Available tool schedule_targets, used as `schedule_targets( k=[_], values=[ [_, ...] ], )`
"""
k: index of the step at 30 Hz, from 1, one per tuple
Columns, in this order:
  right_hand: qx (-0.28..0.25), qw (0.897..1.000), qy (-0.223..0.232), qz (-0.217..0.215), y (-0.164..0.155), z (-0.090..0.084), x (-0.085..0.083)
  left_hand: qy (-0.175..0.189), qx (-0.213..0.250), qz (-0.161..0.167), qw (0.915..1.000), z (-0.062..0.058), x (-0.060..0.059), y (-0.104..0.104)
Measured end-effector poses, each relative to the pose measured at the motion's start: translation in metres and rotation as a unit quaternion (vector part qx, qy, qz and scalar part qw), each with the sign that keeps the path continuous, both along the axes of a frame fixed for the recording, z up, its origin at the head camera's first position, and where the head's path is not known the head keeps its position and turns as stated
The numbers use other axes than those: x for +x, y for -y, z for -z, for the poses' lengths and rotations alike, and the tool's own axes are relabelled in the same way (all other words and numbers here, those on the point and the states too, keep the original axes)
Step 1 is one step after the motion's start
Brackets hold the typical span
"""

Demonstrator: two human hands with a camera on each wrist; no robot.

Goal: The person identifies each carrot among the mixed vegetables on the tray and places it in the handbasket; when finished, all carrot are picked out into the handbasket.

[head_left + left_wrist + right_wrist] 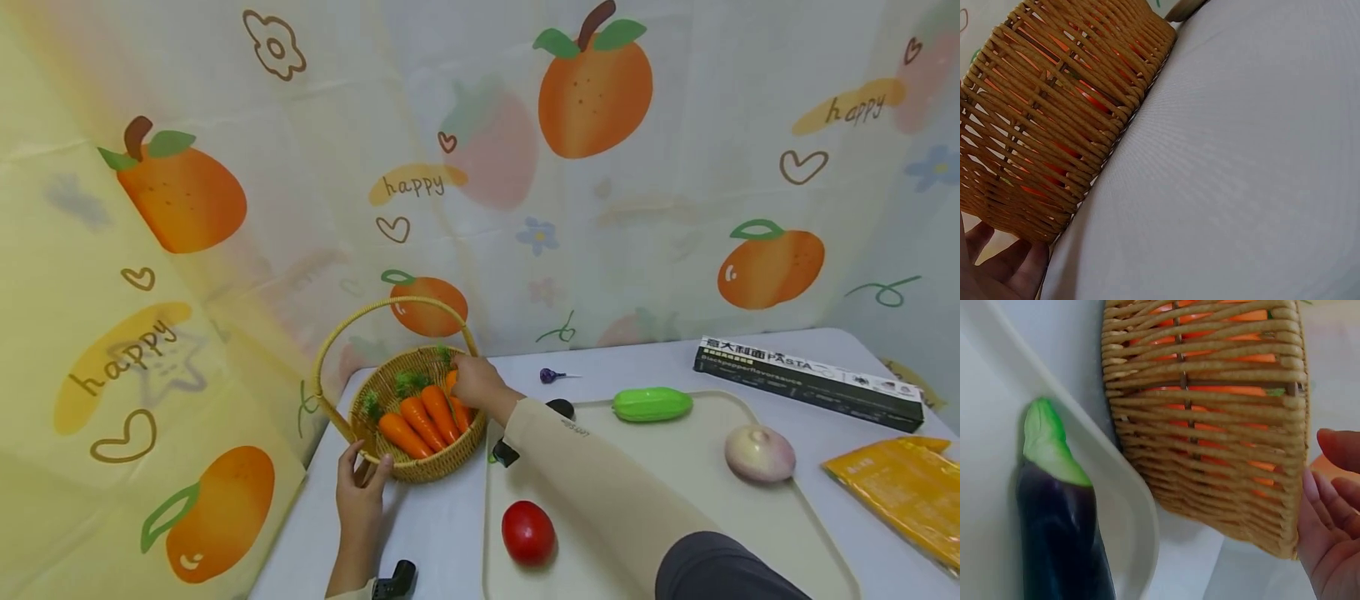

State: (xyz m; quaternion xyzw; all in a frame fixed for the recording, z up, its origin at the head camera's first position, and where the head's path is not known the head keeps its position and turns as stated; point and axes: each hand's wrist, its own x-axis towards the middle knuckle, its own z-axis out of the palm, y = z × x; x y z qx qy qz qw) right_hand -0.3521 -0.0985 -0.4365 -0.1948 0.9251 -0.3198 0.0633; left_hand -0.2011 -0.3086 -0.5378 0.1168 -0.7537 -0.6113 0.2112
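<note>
Left of centre in the head view, a basket (420,467) stands on the surface (442,533), its handle arching upward. Carrots (423,421) lie inside side by side, long axes slanting from lower right to upper left, green tops toward the upper left. The right hand (474,382) is curled over the rightmost carrot; the grip itself is hidden. The left hand (362,492) rests against the basket's near wall, fingers straight. An eggplant (1060,519) lies on the tray (675,467).
</note>
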Motion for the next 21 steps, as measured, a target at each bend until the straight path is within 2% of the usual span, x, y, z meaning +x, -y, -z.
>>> schedule_targets(
  k=[5, 10, 12, 17, 21],
  values=[
    [-0.040, 0.999, -0.002, -0.024, -0.011, -0.002, 0.000, -0.001, -0.003, 0.000, 1.0000, 0.000, -0.002, 0.001],
    [-0.100, 0.993, -0.030, -0.045, -0.042, 0.003, 0.001, -0.009, 0.012, -0.002, 0.9999, 0.003, -0.006, -0.003],
    [-0.115, 0.992, -0.038, -0.044, -0.059, 0.004, 0.003, -0.009, 0.021, 0.002, 0.9997, 0.004, -0.008, -0.005],
    [-0.142, 0.989, -0.017, -0.028, -0.097, 0.006, 0.018, -0.001, 0.030, 0.006, 0.9995, 0.002, -0.006, 0.001],
    [-0.170, 0.985, -0.014, -0.006, -0.127, 0.010, 0.032, 0.028, -0.003, 0.006, 0.9996, -0.004, -0.005, 0.009]
  ],
)
